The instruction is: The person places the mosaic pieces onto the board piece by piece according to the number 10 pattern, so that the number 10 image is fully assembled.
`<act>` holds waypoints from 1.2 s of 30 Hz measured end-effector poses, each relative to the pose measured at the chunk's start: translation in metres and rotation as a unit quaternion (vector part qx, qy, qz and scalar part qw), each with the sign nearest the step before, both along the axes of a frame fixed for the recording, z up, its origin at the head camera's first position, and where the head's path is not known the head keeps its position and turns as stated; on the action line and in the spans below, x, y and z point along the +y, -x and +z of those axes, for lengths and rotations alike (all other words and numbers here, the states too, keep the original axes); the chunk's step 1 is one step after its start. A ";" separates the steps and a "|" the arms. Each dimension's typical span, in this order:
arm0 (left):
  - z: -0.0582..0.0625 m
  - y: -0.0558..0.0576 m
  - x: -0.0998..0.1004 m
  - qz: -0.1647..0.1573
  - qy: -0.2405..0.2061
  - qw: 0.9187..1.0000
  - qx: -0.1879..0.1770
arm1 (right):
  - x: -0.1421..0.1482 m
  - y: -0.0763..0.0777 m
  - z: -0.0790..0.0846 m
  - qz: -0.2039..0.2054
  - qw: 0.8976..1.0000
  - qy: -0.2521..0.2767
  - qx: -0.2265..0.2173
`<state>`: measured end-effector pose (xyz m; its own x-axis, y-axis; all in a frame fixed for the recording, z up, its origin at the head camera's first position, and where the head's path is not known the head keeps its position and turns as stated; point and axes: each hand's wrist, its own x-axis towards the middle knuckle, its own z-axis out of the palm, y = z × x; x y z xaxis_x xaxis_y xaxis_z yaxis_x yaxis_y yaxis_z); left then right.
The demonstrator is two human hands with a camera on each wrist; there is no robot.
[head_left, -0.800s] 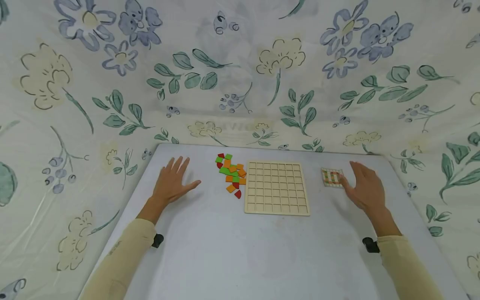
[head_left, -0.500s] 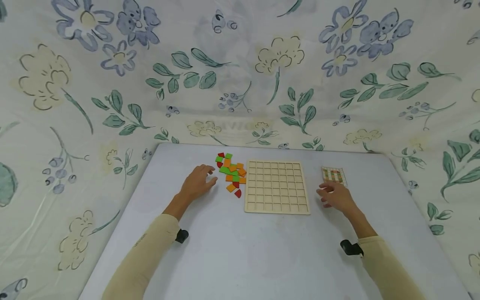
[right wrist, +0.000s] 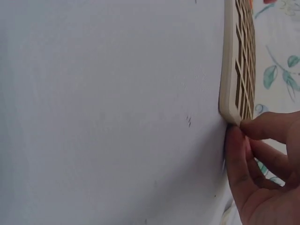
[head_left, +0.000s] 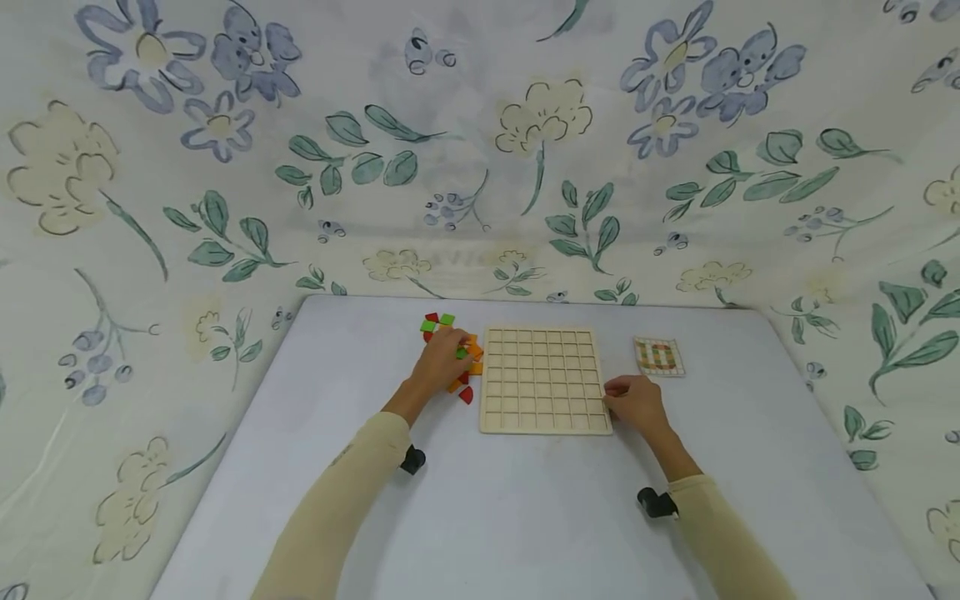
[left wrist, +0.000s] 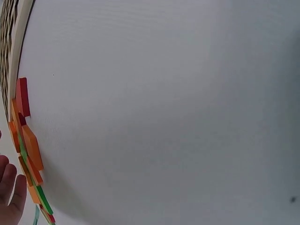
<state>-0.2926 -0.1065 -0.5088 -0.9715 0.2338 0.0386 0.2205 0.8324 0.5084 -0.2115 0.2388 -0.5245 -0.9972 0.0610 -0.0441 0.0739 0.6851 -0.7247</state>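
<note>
A pale wooden board with a grid of square recesses lies flat on the white table. At its right edge, my right hand pinches the rim; the right wrist view shows thumb and fingertips meeting at the board's corner. My left hand is over a small heap of red, orange and green tiles beside the board's left edge, covering part of them. In the left wrist view its loosely bent fingers are next to the tiles, with nothing seen held.
A small checked pattern card lies right of the board, beyond the right hand. One red quarter-round tile sits at the heap's near end. Behind the table hangs a flowered cloth.
Both hands have moved inward. The left, spread out earlier, has come right over the tiles; the right has left the card and taken hold of the board's right edge.
</note>
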 end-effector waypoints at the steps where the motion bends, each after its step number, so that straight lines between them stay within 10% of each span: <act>1: -0.001 0.002 0.000 -0.001 0.004 1.000 -0.003 | -0.002 -0.001 0.000 -0.001 1.000 0.002 0.002; 22: -0.003 0.025 0.017 -0.067 0.026 0.997 -0.027 | -0.002 0.000 0.002 -0.020 1.000 0.002 -0.011; 36: -0.008 0.023 0.018 -0.056 0.008 0.998 -0.032 | -0.005 0.002 0.004 -0.026 0.999 -0.004 -0.022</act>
<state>-0.3159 -0.0888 -0.5165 -0.9393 0.3420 -0.0281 0.2806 0.8125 0.5109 -0.2134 0.2339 -0.5201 -0.9898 0.1123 -0.0877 0.1411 0.6858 -0.7140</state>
